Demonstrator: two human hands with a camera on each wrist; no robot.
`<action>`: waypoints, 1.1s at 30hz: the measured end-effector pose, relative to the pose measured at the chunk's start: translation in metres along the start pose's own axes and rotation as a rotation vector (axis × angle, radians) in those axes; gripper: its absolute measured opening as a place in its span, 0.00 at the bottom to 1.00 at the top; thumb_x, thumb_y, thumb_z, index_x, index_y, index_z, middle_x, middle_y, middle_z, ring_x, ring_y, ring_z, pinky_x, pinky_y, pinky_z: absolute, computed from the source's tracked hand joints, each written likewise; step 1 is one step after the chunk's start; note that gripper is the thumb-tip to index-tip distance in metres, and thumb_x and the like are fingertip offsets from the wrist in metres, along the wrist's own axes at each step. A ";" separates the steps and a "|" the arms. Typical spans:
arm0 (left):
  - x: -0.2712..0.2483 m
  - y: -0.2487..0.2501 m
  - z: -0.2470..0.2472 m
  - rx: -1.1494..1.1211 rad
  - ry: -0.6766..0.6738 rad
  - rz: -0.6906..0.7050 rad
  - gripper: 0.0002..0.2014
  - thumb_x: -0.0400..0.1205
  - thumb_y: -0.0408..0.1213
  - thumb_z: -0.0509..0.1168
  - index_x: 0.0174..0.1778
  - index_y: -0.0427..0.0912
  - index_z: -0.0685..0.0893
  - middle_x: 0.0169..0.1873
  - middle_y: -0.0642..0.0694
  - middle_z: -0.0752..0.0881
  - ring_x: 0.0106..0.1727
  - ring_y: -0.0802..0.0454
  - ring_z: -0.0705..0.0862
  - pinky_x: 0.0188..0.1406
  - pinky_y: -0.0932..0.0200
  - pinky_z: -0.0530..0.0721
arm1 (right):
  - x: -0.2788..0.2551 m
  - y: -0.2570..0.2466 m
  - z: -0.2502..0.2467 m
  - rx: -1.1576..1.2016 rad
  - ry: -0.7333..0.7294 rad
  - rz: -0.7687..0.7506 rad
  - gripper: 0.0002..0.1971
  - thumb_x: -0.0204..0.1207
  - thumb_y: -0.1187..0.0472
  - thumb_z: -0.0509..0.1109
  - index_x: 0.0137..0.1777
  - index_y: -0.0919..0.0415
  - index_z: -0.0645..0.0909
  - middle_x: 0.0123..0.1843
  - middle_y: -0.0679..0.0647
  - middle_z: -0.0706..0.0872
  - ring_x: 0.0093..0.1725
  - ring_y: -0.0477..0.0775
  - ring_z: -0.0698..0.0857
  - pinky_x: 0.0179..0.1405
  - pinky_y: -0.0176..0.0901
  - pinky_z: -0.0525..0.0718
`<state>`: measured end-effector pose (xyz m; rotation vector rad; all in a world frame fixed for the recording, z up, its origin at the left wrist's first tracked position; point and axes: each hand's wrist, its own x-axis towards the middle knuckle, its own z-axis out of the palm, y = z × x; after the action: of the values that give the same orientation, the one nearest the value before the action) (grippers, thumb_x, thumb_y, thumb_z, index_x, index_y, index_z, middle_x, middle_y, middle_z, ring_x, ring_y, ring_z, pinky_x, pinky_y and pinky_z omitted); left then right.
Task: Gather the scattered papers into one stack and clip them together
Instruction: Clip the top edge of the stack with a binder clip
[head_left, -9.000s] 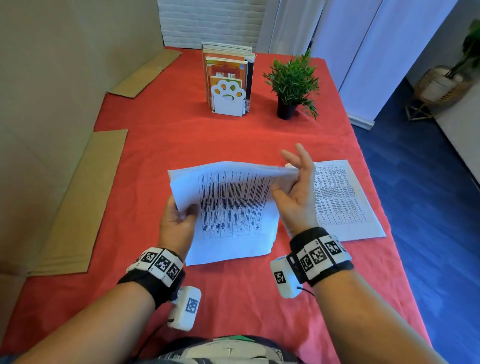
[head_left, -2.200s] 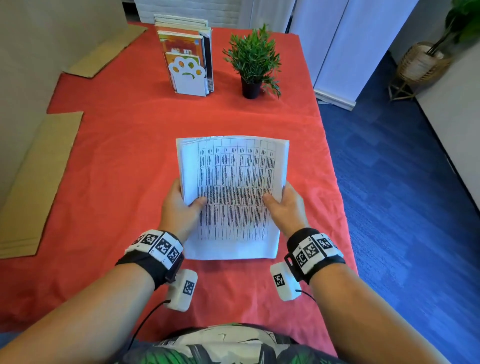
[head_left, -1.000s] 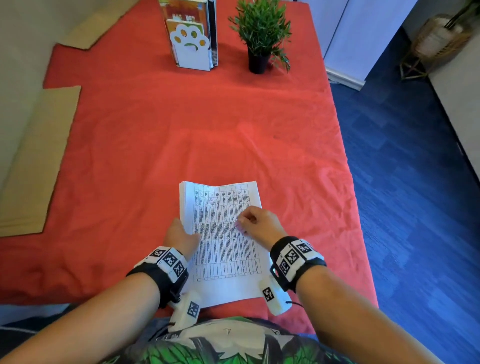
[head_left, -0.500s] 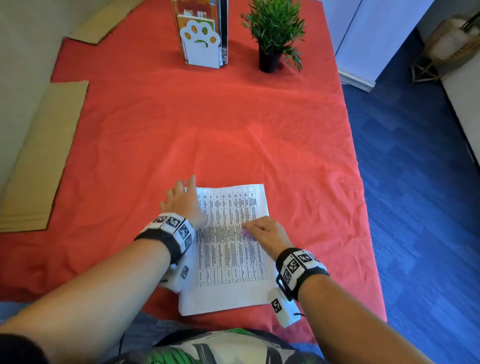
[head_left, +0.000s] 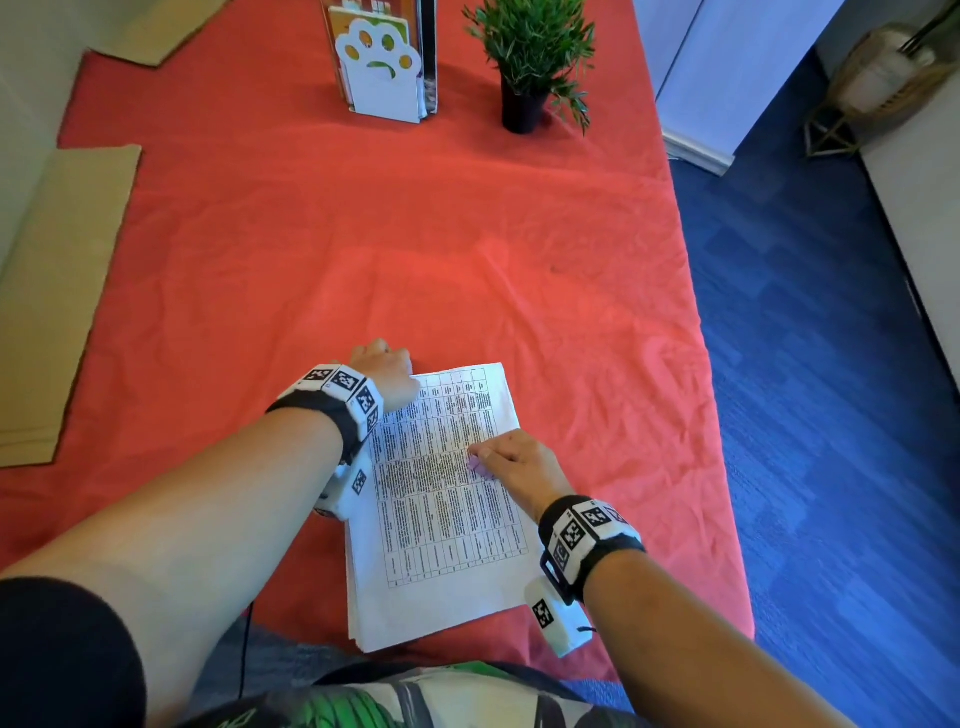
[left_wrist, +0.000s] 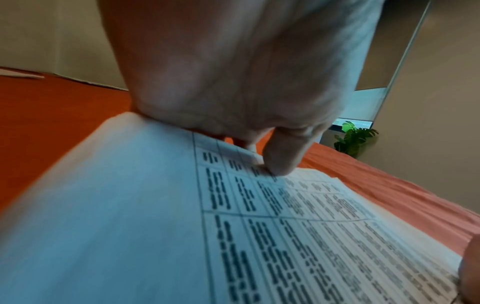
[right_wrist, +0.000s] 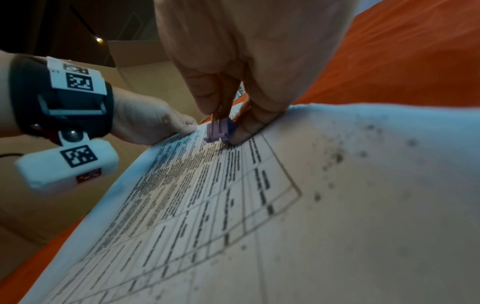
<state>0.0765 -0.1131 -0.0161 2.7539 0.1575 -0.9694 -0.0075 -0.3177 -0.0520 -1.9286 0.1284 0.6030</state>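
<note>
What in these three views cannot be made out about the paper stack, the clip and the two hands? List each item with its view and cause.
- Printed table on the paper stack: all views, too small or blurred to read.
- Purple clip: right wrist view, the right hand covers most of it; barely visible in head view.
- Left hand fingertips: head view, hidden behind the knuckles.
- Books behind the paw bookend: head view, cut off by the top edge.

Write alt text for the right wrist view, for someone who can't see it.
The right hand pinches a small purple clip against the top sheet of a paper stack printed with a table. The left hand, in a marker wristband, holds the stack's far corner on a red cloth.
</note>
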 end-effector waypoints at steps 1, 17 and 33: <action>0.000 0.001 -0.001 -0.035 -0.014 0.014 0.14 0.80 0.40 0.56 0.61 0.43 0.73 0.52 0.46 0.75 0.56 0.46 0.75 0.56 0.47 0.75 | 0.000 0.000 0.000 -0.005 0.003 -0.013 0.10 0.80 0.62 0.67 0.46 0.64 0.90 0.40 0.43 0.85 0.42 0.40 0.85 0.54 0.41 0.88; -0.013 -0.021 0.015 -0.150 0.248 0.181 0.04 0.81 0.43 0.64 0.43 0.51 0.84 0.35 0.54 0.84 0.37 0.51 0.83 0.33 0.59 0.76 | 0.019 -0.046 -0.010 -0.410 -0.056 -0.162 0.15 0.82 0.57 0.66 0.46 0.69 0.88 0.40 0.46 0.88 0.23 0.38 0.79 0.23 0.23 0.76; -0.029 -0.006 0.009 -0.123 0.325 0.345 0.07 0.80 0.43 0.66 0.49 0.47 0.87 0.30 0.52 0.81 0.36 0.47 0.80 0.40 0.57 0.69 | 0.054 -0.085 0.002 -0.336 0.207 -0.546 0.08 0.68 0.74 0.74 0.43 0.63 0.89 0.39 0.50 0.84 0.37 0.47 0.81 0.38 0.37 0.80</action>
<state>0.0470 -0.1102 -0.0056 2.6800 -0.1956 -0.4089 0.0686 -0.2694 -0.0071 -2.2207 -0.3836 0.0583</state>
